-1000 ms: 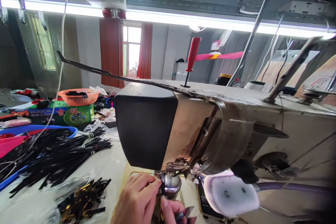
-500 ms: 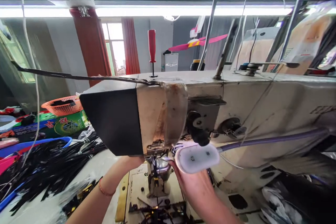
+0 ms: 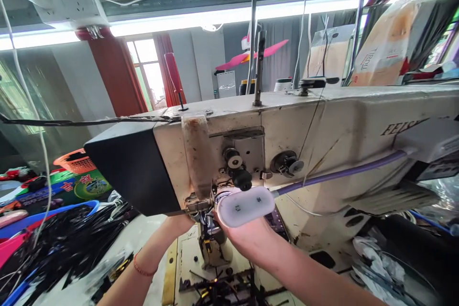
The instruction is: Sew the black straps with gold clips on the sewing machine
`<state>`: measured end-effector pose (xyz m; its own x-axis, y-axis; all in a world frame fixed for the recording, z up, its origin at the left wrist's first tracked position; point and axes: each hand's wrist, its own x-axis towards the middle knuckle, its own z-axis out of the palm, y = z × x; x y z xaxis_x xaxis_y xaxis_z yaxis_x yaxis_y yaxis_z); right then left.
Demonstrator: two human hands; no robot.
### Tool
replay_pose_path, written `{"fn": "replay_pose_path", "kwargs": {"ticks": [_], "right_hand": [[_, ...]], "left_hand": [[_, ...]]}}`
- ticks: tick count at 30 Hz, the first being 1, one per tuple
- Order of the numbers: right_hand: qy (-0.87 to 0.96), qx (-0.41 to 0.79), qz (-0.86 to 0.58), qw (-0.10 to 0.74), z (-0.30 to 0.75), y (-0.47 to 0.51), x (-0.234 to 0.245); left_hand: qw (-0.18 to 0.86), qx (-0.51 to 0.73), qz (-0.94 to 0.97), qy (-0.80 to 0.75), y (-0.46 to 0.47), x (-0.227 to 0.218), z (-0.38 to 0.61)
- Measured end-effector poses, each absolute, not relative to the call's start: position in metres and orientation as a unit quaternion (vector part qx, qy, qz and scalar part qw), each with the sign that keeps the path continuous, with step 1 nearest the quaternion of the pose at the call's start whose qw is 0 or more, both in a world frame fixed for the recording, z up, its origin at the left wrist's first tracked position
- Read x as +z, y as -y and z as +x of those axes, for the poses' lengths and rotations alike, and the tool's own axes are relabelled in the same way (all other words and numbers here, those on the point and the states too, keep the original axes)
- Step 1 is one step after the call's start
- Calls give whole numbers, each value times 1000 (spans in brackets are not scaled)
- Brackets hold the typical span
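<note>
A worn cream sewing machine (image 3: 322, 119) with a black end cover (image 3: 132, 172) fills the middle of the view. My left hand (image 3: 179, 224) reaches up under the machine head from the left, fingers hidden behind the cover. My right hand (image 3: 247, 239) reaches up to the needle area (image 3: 210, 229) from the right, its fingers hidden behind the white lamp head (image 3: 245, 206) on a purple stalk. A red bracelet (image 3: 140, 267) sits on my left wrist. Black and gold pieces (image 3: 218, 289) lie on the machine bed below.
A red-handled screwdriver (image 3: 174, 76) stands on top of the machine. Bundles of black strips (image 3: 60, 244) lie on the table at left by a blue tray (image 3: 57, 210) and an orange basket (image 3: 77, 162). Thread stand poles (image 3: 254, 28) rise behind. Crumpled plastic (image 3: 380, 267) lies at right.
The view has swung right and upward over the second. Both hands moved from the presser foot in plain sight to up under the machine head, where their fingers are hidden.
</note>
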<state>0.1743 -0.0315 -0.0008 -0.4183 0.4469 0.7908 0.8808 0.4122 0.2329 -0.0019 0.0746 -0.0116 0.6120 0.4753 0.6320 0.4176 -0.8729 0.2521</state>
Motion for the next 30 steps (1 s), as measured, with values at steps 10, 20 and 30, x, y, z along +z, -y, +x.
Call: {"fn": "replay_pose_path", "kwargs": {"ticks": [10, 20, 30], "right_hand": [[729, -276, -486, 394, 218, 69, -31], [759, -101, -425, 483, 200, 76, -81], [677, 102, -475, 553, 163, 71, -98]], "left_hand": [[-53, 331, 835, -436, -16, -44, -120], [-105, 256, 834, -478, 38, -76, -147], [71, 476, 784, -392, 52, -56, -8]]}}
